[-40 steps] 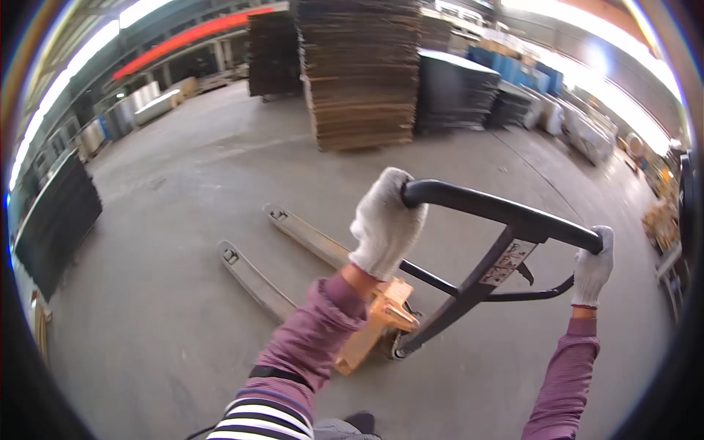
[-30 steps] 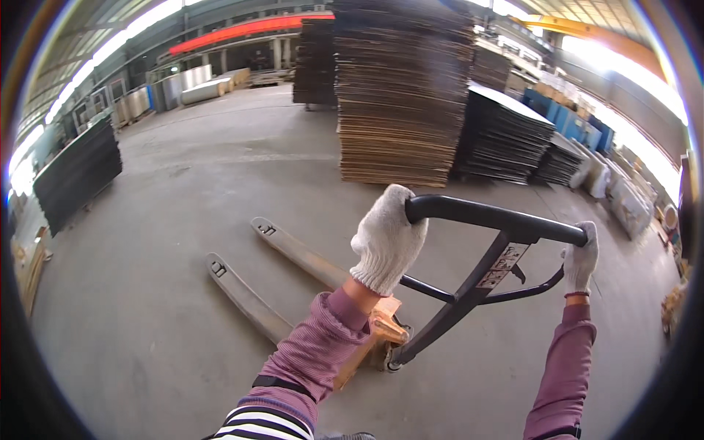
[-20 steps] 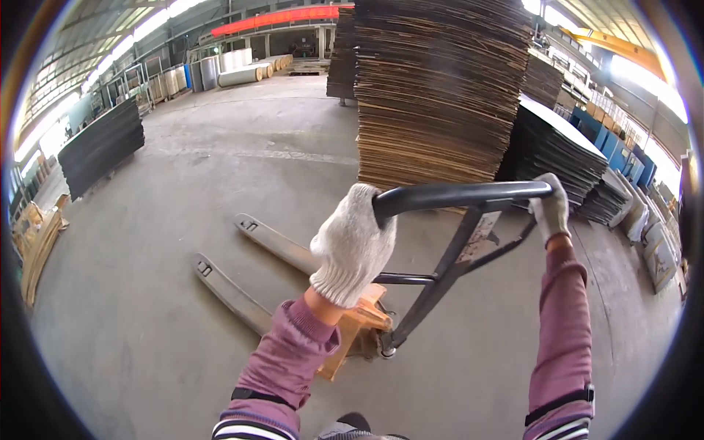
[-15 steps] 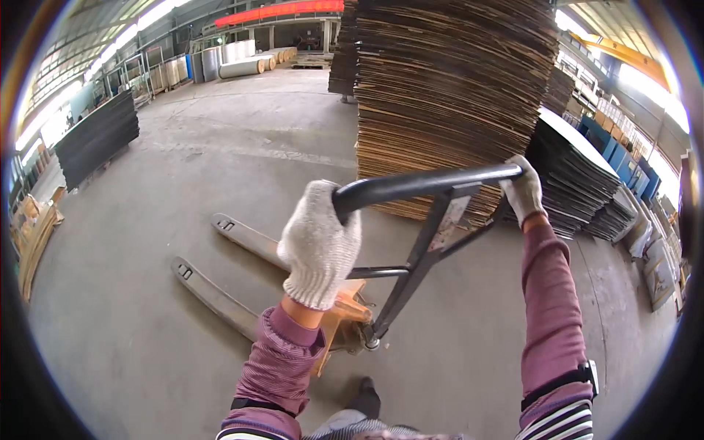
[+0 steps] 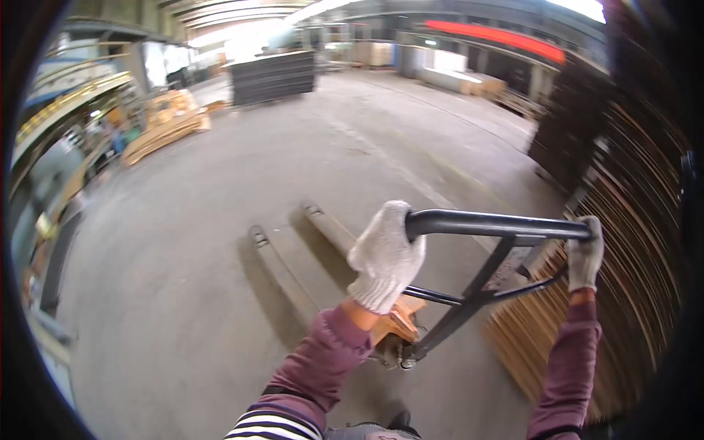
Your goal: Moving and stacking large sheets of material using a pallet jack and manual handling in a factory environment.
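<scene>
Both my hands wear white knitted gloves and grip the black handle (image 5: pixel 499 223) of a pallet jack. My left hand (image 5: pixel 389 253) wraps round the left end of the bar, and my right hand (image 5: pixel 585 253) closes round its right end. From the handle a dark shaft slopes down to the orange base of the pallet jack (image 5: pixel 396 323). Its two grey forks (image 5: pixel 282 275) point away to the far left, low over the floor, with nothing on them.
A tall stack of brown sheets (image 5: pixel 623 242) rises close on my right. Further off stands a dark stack of panels (image 5: pixel 273 77). Flat brown boards (image 5: pixel 165 132) lie at the far left, near shelving. Pale rolls (image 5: pixel 458 79) lie at the back under a red banner (image 5: pixel 499 38).
The view has swung left, so the brown stack now sits at the right edge and the dark panels nearer the middle. Both hands keep their hold on the handle.
</scene>
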Demonstrator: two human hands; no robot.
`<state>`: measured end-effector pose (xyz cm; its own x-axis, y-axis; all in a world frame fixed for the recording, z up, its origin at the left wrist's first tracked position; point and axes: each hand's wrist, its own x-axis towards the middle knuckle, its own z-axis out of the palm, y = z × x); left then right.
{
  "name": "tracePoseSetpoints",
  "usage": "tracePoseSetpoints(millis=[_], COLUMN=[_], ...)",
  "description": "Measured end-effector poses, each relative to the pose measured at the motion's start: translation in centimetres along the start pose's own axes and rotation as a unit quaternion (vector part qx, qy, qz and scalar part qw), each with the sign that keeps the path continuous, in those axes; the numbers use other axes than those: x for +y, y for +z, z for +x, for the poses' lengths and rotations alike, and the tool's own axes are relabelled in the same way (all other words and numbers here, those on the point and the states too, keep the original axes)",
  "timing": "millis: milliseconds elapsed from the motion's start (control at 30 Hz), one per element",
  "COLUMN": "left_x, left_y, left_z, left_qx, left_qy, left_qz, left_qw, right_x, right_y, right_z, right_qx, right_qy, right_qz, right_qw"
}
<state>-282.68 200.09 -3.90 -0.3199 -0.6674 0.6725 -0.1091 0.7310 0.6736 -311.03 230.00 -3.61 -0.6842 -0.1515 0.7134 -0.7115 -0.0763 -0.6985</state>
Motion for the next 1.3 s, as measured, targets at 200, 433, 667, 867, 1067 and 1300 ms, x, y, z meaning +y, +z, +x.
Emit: tracePoseSetpoints(millis=[200,433,667,867,1067,1300], left_x=[-2.2,-4.0,-13.2,-17.7,-31.5,-44.8], left_y=[5.3,14.9,22.8,27.7,26.8,19.8], left_z=[-5.2,-5.0,-2.4,5.3,16.7,29.5], left_qx=[0.056,0.122,0.173,0.221,0.316,0.367], left_qy=[0.009,0.021,0.01,-0.04,-0.126,-0.197], left_qz=[0.047,0.131,0.206,0.303,0.375,0.391], left_qw=[0.997,0.984,0.963,0.926,0.862,0.821], right_x=[8.9,24.4,36.8,44.0,44.7,41.9], right_y=[1.8,7.2,23.7,42.7,64.0,86.4], right_z=[0.3,7.5,12.4,21.0,22.2,22.2], right_qx=[-0.027,-0.13,-0.219,-0.308,-0.315,-0.368], right_qy=[-0.07,-0.002,-0.004,-0.014,-0.059,-0.024], right_qz=[-0.236,-0.031,0.051,0.145,0.119,0.134], right_qw=[0.969,0.991,0.974,0.94,0.94,0.92])
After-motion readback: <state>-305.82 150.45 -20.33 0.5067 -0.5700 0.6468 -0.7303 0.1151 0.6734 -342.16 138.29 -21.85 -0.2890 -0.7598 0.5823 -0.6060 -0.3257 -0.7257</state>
